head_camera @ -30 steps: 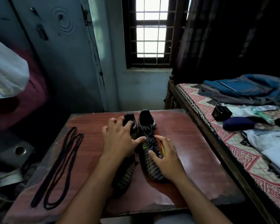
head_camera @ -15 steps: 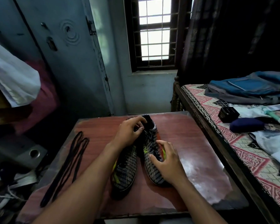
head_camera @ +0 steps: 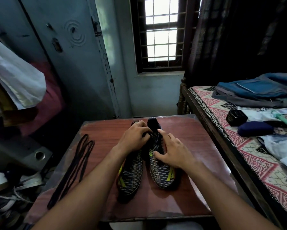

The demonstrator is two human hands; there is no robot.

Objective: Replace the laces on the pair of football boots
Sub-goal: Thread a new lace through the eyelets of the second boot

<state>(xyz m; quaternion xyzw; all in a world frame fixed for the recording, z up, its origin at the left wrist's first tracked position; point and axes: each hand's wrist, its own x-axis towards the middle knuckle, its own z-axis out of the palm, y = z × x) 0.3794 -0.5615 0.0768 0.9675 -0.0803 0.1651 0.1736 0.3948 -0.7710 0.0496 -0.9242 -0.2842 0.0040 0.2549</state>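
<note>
Both boots sit side by side on the table (head_camera: 197, 146), toes toward the person, heels away. The right hand (head_camera: 170, 151) lies spread on the right boot (head_camera: 161, 173), fingers fairly straight, steadying it. Further out, the left hand (head_camera: 133, 138) curls at the collar of the left boot (head_camera: 130, 176), seemingly pinching the old lace. The new laces (head_camera: 73, 166) lie well left, nearer the left hand.
</note>
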